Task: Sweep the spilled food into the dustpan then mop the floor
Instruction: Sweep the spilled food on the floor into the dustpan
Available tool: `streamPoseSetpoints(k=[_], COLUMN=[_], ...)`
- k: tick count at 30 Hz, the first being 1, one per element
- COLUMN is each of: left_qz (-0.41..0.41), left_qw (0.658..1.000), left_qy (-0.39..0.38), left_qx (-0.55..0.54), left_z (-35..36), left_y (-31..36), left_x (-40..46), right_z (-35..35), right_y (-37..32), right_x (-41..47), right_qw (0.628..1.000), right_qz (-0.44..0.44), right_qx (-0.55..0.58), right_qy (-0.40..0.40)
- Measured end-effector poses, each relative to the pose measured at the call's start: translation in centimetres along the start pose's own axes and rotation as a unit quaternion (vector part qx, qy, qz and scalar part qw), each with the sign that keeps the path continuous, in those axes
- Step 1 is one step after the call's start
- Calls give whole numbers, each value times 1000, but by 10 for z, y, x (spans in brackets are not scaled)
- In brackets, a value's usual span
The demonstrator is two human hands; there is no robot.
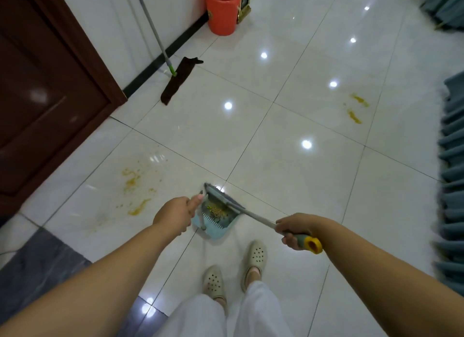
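Observation:
My left hand (175, 212) grips the upright handle of a light blue dustpan (221, 226) standing on the white tile floor in front of my feet. Yellow food crumbs (217, 210) lie inside the pan. My right hand (293, 230) holds the broom's grey pole near its green and yellow grip end; the broom head (218, 195) rests over the pan's mouth. A yellow food smear (133, 183) stains the tiles left of the pan. A second smear (356, 108) lies far right. A flat mop (179, 79) with a dark cloth leans against the wall.
An orange bucket (222, 10) stands by the wall at the back. A dark brown door (42, 85) fills the left side. Blue-grey fabric with a white fringe (452, 161) runs along the right edge. A grey threshold (37, 269) lies at the lower left.

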State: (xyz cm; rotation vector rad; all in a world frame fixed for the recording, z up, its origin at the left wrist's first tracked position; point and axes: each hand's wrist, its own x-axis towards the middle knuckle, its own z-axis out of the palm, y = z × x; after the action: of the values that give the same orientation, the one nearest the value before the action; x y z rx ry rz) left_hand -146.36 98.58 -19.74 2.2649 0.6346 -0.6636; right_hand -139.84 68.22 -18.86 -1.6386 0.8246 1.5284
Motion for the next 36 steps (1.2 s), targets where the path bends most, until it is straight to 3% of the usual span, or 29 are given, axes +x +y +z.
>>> streamPoseSetpoints(k=[8, 20, 31, 36], left_qz=[0, -13, -17, -20], left_qw=[1000, 999, 999, 999], left_qy=[7, 36, 25, 22], left_qx=[-7, 0, -26, -16], left_z=[-3, -6, -10, -10], left_y=[-9, -49, -55, -56], left_x=[-14, -31, -30, -38], right_z=[-20, -9, 21, 20], right_y=[-7, -48, -11, -3], right_x=[-40, 5, -26, -42], right_qw=[999, 995, 999, 1000], right_qz=[-22, -62, 25, 11], right_qx=[44, 11, -13, -17], right_qy=[-6, 72, -30, -16])
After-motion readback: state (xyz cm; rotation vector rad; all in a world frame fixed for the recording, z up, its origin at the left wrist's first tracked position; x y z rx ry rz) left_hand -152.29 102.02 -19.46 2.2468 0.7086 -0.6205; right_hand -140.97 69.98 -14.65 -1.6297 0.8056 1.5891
